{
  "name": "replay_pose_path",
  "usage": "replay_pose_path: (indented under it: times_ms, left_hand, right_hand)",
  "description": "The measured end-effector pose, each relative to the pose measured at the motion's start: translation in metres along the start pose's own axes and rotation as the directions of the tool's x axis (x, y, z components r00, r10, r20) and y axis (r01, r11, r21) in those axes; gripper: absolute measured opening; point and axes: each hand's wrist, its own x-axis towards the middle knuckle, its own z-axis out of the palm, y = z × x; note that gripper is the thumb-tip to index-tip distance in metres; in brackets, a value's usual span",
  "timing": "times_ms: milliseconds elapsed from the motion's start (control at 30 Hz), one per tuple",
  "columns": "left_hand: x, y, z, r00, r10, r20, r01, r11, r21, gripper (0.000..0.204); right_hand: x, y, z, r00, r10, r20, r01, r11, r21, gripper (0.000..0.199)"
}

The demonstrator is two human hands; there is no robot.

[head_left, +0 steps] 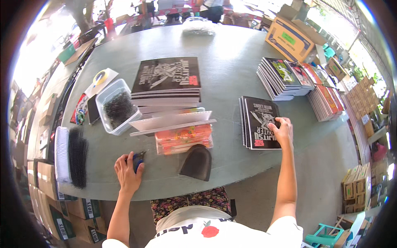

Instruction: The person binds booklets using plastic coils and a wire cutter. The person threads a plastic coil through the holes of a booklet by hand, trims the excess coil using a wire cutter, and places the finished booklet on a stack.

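My left hand [128, 172] is closed around small blue-handled pliers [139, 160] near the table's front edge. At the right, my right hand [283, 131] has its thumb on the cover and its fingers curled at the right edge of a black spiral-bound notebook [261, 120], the top one of a small stack. Between my hands lie a dark rounded pad [196, 162] and an orange plastic-wrapped pack [184, 138]. Behind the pack, a blurred white sheet or board [173, 123] stands in front of a taller stack of black-covered books [169, 78].
A clear tub [118, 106] holds black wire coils. Left of it are a tape roll [100, 77] and a bundle of black coils [77, 158]. Colourful notebook stacks [285, 78] and a cardboard box [289, 40] stand at the far right. Cartons [51, 211] are below the table's left side.
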Motion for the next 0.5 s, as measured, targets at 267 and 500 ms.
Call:
replay_pose_path:
  times_ms: [267,500]
  left_hand:
    - [-0.014,-0.161,-0.069,0.838,-0.544,-0.029,0.528,0.798,0.291,0.029]
    - [-0.035,-0.193,-0.053,0.817,-0.562,-0.124,0.557,0.718,0.417,0.014]
  right_hand:
    - [-0.131,-0.199,-0.050,0.353,-0.909,-0.222,0.142,-0.182,0.973,0.020]
    - [-0.184,-0.267,-0.036,0.304,-0.736,-0.605,-0.313,-0.677,0.666,0.038]
